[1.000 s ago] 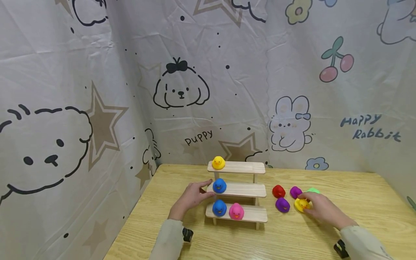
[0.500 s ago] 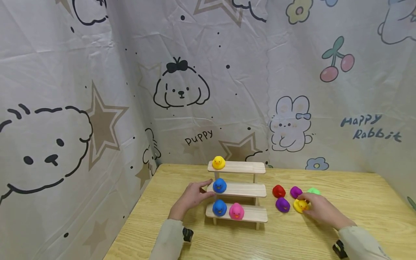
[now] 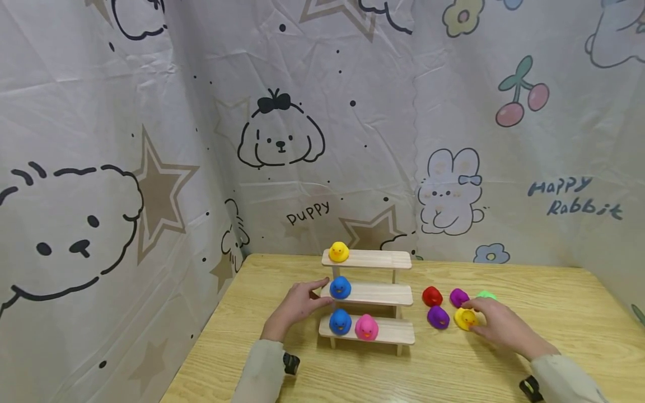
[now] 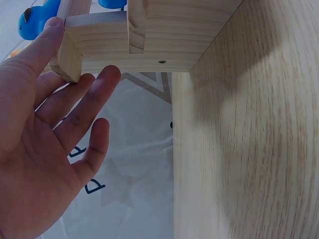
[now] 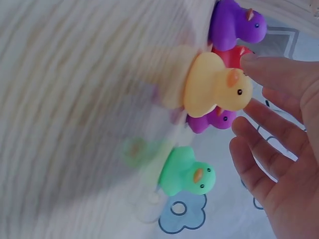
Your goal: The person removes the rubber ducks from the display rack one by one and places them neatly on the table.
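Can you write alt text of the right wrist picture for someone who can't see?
A person's right hand is at the head of a yellow toy duck on a wood-grain table. A red duck, two purple ducks and a green duck sit nearby.

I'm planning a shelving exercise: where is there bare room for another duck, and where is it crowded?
Free: top shelf, right of its yellow duck; middle shelf, right of its blue duck; bottom shelf, less so, right of the pink duck; table, in front of that shelf. Crowded: by the right hand, from the red duck to the green duck.
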`<state>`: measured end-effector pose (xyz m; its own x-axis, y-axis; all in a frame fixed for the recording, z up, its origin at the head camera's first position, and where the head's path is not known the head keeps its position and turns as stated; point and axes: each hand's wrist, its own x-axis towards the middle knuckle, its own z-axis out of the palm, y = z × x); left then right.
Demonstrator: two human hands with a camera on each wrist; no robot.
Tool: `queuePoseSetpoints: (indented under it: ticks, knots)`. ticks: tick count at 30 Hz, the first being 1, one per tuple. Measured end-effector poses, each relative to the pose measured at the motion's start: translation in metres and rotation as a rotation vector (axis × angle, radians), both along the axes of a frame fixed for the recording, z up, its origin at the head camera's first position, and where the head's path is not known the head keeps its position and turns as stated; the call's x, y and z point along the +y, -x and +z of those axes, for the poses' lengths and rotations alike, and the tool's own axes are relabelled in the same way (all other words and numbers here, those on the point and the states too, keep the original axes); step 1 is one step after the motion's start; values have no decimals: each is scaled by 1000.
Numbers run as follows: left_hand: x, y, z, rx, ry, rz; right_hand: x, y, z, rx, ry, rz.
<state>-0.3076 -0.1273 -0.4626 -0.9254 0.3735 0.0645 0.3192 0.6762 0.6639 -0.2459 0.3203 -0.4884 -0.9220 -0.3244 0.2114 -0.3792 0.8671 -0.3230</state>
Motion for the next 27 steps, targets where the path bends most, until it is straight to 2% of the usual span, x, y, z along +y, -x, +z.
queuePoseSetpoints:
  ticks: [11, 27]
  knots:
    - [0, 0, -1, 4, -5, 3, -14, -10, 12, 66, -16, 19]
    - [-1, -1, 0, 8, 9, -4, -45, -17, 24, 142, -39, 109]
